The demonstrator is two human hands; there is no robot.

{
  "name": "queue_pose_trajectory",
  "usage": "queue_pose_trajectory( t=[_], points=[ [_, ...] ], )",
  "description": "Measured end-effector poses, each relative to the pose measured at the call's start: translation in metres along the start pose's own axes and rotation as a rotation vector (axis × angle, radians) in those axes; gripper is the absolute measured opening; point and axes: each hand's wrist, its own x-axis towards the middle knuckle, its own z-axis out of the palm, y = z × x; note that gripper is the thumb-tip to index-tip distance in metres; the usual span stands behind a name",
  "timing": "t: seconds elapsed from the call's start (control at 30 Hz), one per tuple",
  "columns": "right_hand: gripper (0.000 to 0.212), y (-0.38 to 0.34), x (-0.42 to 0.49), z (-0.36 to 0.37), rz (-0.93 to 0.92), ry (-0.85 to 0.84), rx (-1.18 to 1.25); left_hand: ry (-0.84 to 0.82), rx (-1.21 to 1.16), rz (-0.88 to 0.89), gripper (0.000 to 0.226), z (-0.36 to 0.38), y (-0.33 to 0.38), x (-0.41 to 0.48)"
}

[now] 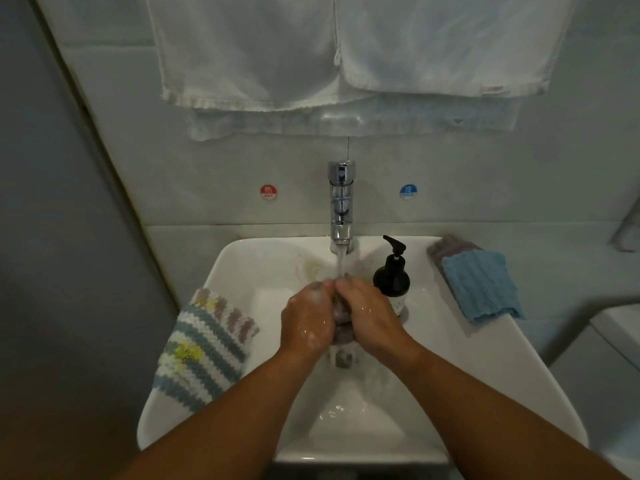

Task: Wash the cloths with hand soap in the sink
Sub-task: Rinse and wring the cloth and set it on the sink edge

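The cloth (pixel 343 320), judged limp and soap-slick, is clamped mid-bunch by left hand (pixel 306 323) and right hand (pixel 369 315), tap (pixel 341 202) at twelve o'clock.

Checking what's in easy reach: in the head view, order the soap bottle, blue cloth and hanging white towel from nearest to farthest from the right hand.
From the right hand, gripping the grey cloth:
1. Soap bottle, right beside it.
2. Blue cloth, farther right, lying flat.
3. White towel, hanging high up behind.

A round red sticker (pixel 268 191) on the wall left of the tap (pixel 341 206) reads "HOT". A round blue sticker (pixel 408 191) on its right reads "COLD".
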Motion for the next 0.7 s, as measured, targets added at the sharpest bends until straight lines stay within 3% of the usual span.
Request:
queue_pose_trajectory(
  t=[0.07,0.13,0.27,0.37,0.43,0.5,0.57,0.63,0.7],
  points=[
    [0.01,0.003,0.001,-0.001,0.034,-0.12,0.116,0.044,-0.07,-0.042,0.046,-0.002,-0.001,0.001],
    [0.02,0.008,0.005,-0.004,0.003,-0.118,0.085,0.033,-0.206,-0.089,0.04,-0.003,-0.002,0.0],
    [0.015,0.009,0.008,-0.011,-0.066,0.091,-0.117,-0.154,-0.479,-0.148,0.017,-0.002,-0.002,-0.003],
    [0.008,0.008,0.007,-0.015,-0.095,0.215,-0.207,-0.27,-0.469,-0.066,0.027,0.001,-0.004,-0.005],
    [0.011,0.007,0.005,-0.015,-0.124,0.237,-0.255,-0.235,-0.362,-0.011,0.024,0.004,-0.007,-0.005],
    [0.016,0.008,0.002,-0.012,-0.122,0.166,-0.203,-0.142,-0.211,0.027,0.022,0.005,-0.01,-0.002],
    [0.018,0.007,0.0,-0.009,-0.088,-0.009,-0.036,-0.029,-0.111,0.045,0.02,0.0,-0.009,-0.001],
    [0.035,0.008,-0.001,-0.006,-0.072,-0.168,0.048,0.07,-0.036,0.033,0.024,-0.005,-0.007,0.001],
    [0.039,0.013,0.0,-0.005,-0.048,-0.2,0.067,0.111,-0.044,-0.015,0.032,-0.008,-0.007,0.002]
  ],
)
